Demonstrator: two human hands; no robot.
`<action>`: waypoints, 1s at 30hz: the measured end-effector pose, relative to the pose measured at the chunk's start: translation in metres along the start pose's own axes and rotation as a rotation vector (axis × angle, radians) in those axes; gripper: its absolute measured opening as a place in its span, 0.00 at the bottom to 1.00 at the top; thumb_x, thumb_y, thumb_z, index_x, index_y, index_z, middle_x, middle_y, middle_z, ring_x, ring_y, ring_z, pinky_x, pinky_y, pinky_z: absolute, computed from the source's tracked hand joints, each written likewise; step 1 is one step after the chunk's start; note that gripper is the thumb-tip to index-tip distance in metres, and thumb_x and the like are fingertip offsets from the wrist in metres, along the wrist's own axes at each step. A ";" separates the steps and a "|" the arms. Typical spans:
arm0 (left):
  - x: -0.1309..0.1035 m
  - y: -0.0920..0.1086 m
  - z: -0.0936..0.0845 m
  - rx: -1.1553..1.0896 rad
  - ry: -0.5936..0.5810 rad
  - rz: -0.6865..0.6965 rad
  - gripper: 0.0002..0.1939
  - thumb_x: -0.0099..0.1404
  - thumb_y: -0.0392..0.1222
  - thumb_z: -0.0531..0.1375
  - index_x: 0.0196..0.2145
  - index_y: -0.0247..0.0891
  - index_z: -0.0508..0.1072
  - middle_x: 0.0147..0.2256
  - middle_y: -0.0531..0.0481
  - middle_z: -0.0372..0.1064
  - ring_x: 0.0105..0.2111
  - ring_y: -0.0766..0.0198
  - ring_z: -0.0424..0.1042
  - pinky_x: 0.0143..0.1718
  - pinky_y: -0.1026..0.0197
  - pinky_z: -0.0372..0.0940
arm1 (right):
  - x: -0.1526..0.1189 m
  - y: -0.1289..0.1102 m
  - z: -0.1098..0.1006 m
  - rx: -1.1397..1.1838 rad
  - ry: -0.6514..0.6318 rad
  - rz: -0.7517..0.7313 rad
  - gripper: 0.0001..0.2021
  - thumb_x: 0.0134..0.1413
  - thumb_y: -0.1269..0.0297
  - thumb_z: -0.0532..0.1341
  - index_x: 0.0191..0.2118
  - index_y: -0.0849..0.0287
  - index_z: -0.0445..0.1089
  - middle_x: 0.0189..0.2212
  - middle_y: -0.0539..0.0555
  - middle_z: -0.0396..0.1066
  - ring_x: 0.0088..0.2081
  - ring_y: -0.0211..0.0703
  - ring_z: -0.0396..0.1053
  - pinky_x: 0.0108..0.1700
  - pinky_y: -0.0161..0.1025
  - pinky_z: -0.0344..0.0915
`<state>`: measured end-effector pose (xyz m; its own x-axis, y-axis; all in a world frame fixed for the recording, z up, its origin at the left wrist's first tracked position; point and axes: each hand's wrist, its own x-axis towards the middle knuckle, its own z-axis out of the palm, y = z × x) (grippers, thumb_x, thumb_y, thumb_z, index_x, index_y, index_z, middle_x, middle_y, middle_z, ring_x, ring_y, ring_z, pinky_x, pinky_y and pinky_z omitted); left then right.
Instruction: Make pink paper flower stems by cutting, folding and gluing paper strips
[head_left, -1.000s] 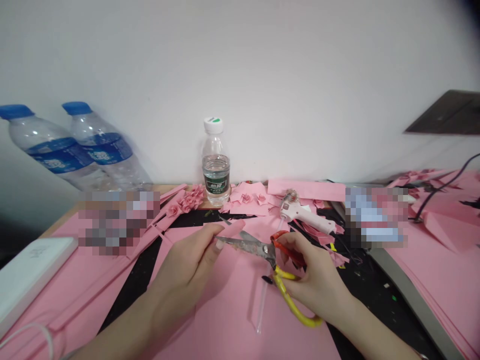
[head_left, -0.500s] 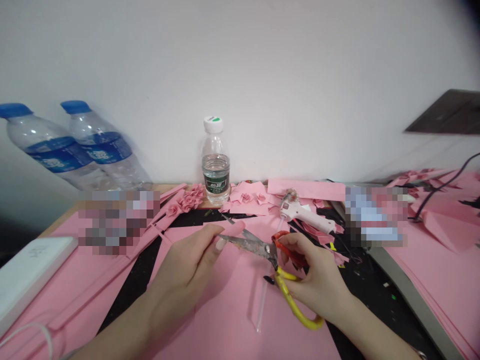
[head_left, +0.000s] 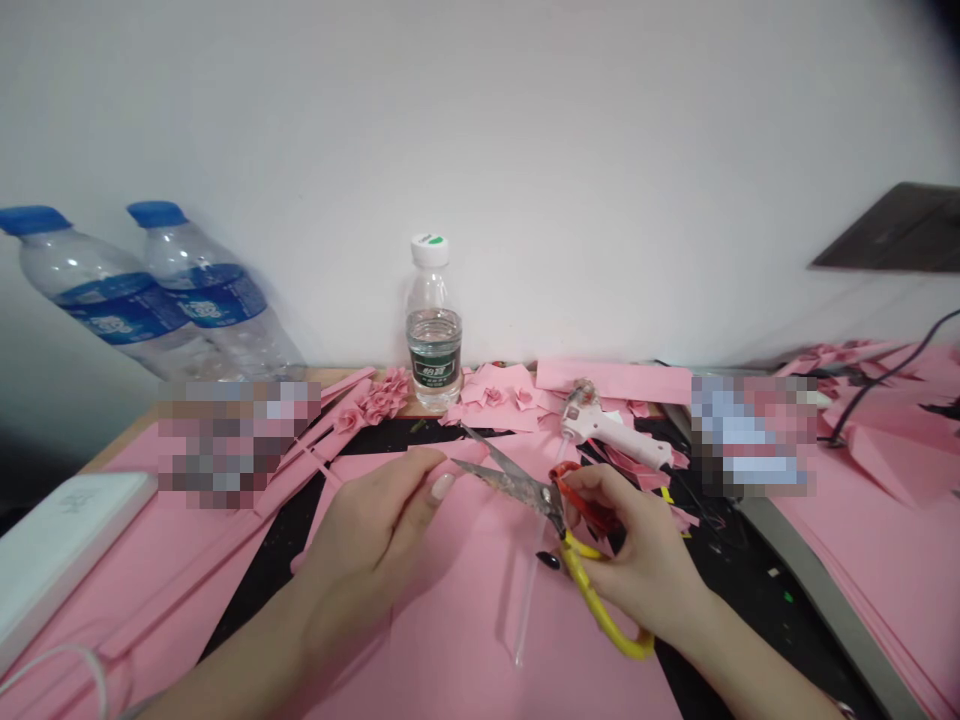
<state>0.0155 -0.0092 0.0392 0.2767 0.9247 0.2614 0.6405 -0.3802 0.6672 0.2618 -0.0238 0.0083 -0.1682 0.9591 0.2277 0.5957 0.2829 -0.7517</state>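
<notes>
My left hand [head_left: 382,520] pinches a small pink paper piece [head_left: 469,460] between thumb and fingers, just left of the scissor blades. In my right hand [head_left: 637,550] are scissors [head_left: 517,482] with one red and one yellow handle, their blades parted and pointing left towards the paper piece. Large pink sheets [head_left: 465,640] lie beneath both hands. A thin clear stick [head_left: 525,610] rests on them, below the scissors. Behind my right hand lies a pale pink glue gun [head_left: 615,432].
A water bottle [head_left: 435,345] stands by the wall, with folded pink paper roses [head_left: 375,400] to its left. Two blue-capped bottles [head_left: 124,305] lean at the left, above a white box [head_left: 71,560]. More pink paper [head_left: 892,550] and a dark cable [head_left: 889,375] are at the right.
The scissors have shifted slightly right with my right hand, away from the fingers of my left hand. My left hand has hardly moved and still pinches the paper.
</notes>
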 end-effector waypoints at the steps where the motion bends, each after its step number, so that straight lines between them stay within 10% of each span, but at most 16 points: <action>1: 0.000 -0.001 0.000 -0.001 -0.003 -0.003 0.18 0.75 0.50 0.47 0.37 0.41 0.72 0.27 0.56 0.71 0.24 0.65 0.68 0.28 0.66 0.66 | 0.000 0.000 0.000 0.006 -0.006 0.003 0.14 0.39 0.71 0.62 0.36 0.55 0.65 0.25 0.48 0.70 0.25 0.39 0.64 0.26 0.35 0.63; 9: -0.002 -0.004 0.004 -0.034 0.009 0.023 0.18 0.74 0.50 0.47 0.47 0.43 0.74 0.36 0.52 0.77 0.37 0.60 0.76 0.37 0.63 0.69 | -0.002 -0.003 0.001 0.024 -0.020 0.010 0.12 0.38 0.71 0.62 0.35 0.56 0.65 0.24 0.47 0.68 0.24 0.38 0.62 0.25 0.34 0.61; 30: -0.002 -0.004 0.004 -0.005 -0.009 0.009 0.19 0.74 0.50 0.46 0.31 0.40 0.70 0.27 0.54 0.71 0.31 0.62 0.73 0.29 0.65 0.64 | -0.001 0.000 0.002 0.001 -0.016 -0.037 0.09 0.39 0.69 0.62 0.32 0.59 0.67 0.23 0.48 0.67 0.23 0.36 0.59 0.24 0.33 0.59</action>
<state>0.0151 -0.0099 0.0336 0.2890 0.9209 0.2615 0.6341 -0.3888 0.6684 0.2602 -0.0243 0.0070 -0.2026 0.9479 0.2457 0.5880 0.3184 -0.7436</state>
